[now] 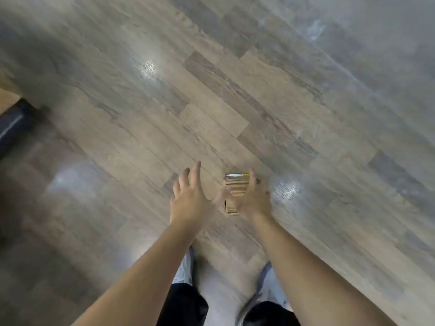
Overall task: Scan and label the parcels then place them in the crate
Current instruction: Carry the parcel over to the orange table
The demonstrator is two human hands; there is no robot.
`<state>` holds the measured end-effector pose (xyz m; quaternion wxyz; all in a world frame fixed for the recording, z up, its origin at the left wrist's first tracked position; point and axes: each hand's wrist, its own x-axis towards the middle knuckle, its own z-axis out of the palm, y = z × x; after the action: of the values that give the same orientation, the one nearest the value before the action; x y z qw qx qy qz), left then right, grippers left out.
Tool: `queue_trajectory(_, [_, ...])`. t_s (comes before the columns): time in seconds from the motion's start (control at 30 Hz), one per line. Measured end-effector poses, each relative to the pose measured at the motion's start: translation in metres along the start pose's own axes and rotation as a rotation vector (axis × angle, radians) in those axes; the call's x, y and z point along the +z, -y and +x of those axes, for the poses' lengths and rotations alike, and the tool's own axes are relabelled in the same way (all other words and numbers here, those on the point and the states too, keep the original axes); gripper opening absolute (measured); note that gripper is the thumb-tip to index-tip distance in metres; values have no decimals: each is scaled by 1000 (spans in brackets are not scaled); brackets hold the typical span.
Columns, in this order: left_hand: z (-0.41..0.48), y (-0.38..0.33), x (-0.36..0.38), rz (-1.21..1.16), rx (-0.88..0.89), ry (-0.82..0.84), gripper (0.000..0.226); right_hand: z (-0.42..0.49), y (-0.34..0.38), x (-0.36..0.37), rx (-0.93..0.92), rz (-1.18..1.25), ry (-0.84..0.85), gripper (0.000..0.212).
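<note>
The single head view looks steeply down, close over the hands, at plank floor.

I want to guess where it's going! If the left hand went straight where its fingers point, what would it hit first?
Probably only the wood-plank floor. The left hand points past the cardboard parcel, which the right hand holds beside it. Depth is hard to judge.

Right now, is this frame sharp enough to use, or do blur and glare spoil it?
Head view: motion blur softens the whole frame, including the left hand and the right hand gripping the parcel; head view: bright glare patches dot the floor; the left edge falls dark.
</note>
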<state>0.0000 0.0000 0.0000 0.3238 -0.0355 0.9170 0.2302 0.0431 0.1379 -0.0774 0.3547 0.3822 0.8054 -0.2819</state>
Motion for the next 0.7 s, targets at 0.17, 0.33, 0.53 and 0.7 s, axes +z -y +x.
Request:
queue_trajectory(0.17, [22,25,11,0,-4,27,97,24,5,42,171,-200,-50,115])
queue_trajectory(0.33, [23,24,-10,44,52,-10,95,23,17,21,153,-116,-86,99])
queue_trajectory(0.53, [-9,-37,-94,61,56,-70,98,-43,65,-92,-16,-61,-201,91])
queue_trajectory(0.7, [-77,-126,-227,-48,92,-125,95,-156,124,-232,-57,-37,-270,91])
